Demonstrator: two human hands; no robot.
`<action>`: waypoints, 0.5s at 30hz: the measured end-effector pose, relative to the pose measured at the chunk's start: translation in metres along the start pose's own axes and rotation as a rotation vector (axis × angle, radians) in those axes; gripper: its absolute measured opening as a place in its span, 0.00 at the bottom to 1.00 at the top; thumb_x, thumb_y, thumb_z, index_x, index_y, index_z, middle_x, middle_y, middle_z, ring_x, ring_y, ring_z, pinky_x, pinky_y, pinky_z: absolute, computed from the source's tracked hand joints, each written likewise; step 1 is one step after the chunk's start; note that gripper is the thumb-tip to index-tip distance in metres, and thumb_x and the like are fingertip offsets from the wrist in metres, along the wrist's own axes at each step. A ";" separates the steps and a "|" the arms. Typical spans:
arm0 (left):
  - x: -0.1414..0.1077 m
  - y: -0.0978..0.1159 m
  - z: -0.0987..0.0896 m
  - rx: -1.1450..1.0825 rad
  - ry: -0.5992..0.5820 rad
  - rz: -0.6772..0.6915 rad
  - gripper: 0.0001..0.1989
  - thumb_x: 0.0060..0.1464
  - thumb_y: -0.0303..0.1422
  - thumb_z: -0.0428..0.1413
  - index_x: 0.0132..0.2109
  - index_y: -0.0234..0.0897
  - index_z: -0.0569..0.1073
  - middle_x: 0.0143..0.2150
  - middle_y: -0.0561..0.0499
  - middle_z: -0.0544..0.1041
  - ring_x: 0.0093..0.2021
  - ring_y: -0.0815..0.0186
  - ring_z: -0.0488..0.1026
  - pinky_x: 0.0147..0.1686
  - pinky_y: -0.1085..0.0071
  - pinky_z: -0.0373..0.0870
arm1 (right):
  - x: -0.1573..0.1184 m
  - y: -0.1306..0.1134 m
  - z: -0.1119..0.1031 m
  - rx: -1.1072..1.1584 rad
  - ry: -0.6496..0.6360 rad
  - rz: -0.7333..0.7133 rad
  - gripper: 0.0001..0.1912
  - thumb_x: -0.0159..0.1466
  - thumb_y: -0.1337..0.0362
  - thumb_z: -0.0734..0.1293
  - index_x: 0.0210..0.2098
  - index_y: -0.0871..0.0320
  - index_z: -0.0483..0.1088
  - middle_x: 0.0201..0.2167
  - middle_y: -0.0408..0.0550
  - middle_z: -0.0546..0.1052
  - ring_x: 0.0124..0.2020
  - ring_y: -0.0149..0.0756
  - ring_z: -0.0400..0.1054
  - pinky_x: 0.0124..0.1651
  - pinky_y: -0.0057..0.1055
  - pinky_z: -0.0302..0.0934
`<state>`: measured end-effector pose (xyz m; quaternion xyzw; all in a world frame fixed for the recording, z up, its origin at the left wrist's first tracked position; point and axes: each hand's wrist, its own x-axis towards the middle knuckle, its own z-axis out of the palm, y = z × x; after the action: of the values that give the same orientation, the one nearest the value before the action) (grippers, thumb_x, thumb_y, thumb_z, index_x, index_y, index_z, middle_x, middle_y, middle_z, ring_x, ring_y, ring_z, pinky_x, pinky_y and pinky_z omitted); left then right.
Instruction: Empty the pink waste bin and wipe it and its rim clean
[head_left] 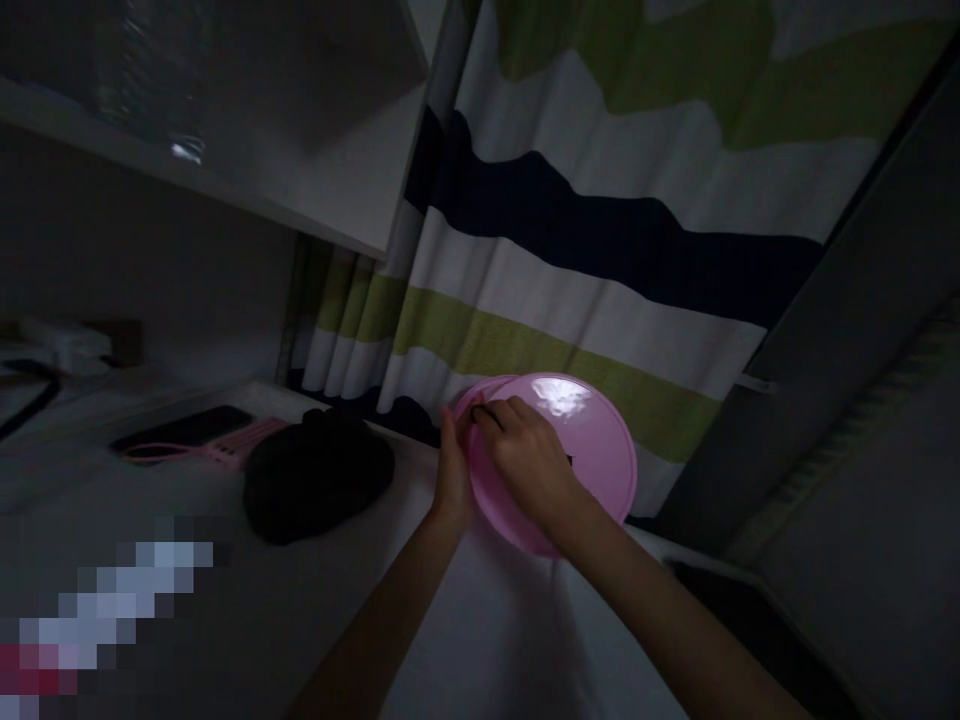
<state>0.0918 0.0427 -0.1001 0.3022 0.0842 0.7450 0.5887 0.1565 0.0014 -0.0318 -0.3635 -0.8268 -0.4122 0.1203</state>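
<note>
A glossy pink round object [600, 450], like two overlapping discs, stands tilted on the white tabletop in front of the curtain. What kind of thing it is I cannot tell. My left hand [454, 465] grips its left edge, and part of the fingers is hidden behind my other hand. Across the face of the discs lies my right hand [525, 455], its fingers curled and pinched near that same edge. A thin black loop [486, 412] shows at the right fingertips. A small dark mark appears on the pink surface beside the right wrist.
Left of my arms sits a black soft bundle [319, 475]. Beyond it lie a dark phone-like slab [184, 430] and a pink strapped item [240, 443]. A white shelf [315, 130] overhangs the left side. Behind hangs a striped curtain [540, 270]. The room is dim.
</note>
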 end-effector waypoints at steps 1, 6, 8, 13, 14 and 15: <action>-0.002 0.001 0.000 0.016 0.001 0.004 0.28 0.59 0.48 0.39 0.47 0.33 0.73 0.54 0.46 0.71 0.59 0.60 0.61 0.61 0.64 0.52 | -0.005 -0.006 0.002 0.008 0.025 -0.006 0.10 0.60 0.73 0.61 0.40 0.67 0.71 0.35 0.54 0.74 0.36 0.39 0.64 0.36 0.33 0.62; -0.012 0.000 0.004 0.247 -0.023 0.018 0.26 0.63 0.40 0.32 0.48 0.37 0.73 0.56 0.50 0.70 0.61 0.66 0.58 0.64 0.68 0.45 | -0.033 -0.021 0.007 0.001 0.171 -0.025 0.09 0.60 0.74 0.62 0.38 0.67 0.72 0.32 0.53 0.73 0.31 0.37 0.62 0.32 0.32 0.61; -0.013 -0.002 0.006 0.345 -0.031 0.064 0.27 0.62 0.40 0.32 0.47 0.36 0.73 0.57 0.49 0.69 0.62 0.67 0.55 0.64 0.70 0.42 | -0.037 -0.019 0.006 -0.001 0.170 -0.020 0.09 0.60 0.74 0.61 0.38 0.67 0.71 0.32 0.53 0.73 0.32 0.37 0.62 0.32 0.32 0.61; -0.012 -0.014 0.006 0.361 -0.053 0.123 0.27 0.62 0.41 0.31 0.48 0.36 0.71 0.56 0.47 0.69 0.61 0.68 0.57 0.63 0.67 0.47 | -0.033 -0.007 0.004 -0.045 0.115 -0.011 0.11 0.61 0.71 0.62 0.42 0.68 0.70 0.35 0.53 0.74 0.34 0.39 0.62 0.34 0.33 0.60; -0.011 -0.017 0.004 0.373 -0.048 0.145 0.26 0.62 0.41 0.32 0.49 0.37 0.70 0.55 0.47 0.69 0.61 0.67 0.58 0.62 0.66 0.49 | -0.031 -0.004 0.004 -0.064 0.109 -0.009 0.11 0.61 0.71 0.62 0.42 0.69 0.70 0.36 0.53 0.74 0.35 0.39 0.62 0.34 0.33 0.60; -0.010 -0.020 0.003 0.405 -0.037 0.175 0.24 0.62 0.41 0.34 0.50 0.37 0.70 0.56 0.47 0.69 0.61 0.67 0.58 0.62 0.65 0.49 | -0.029 -0.002 0.004 -0.082 0.105 -0.006 0.11 0.61 0.71 0.61 0.42 0.69 0.70 0.36 0.53 0.74 0.35 0.39 0.62 0.34 0.33 0.60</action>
<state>0.1108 0.0382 -0.1110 0.4340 0.1945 0.7556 0.4504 0.1765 -0.0111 -0.0499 -0.3437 -0.8029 -0.4643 0.1472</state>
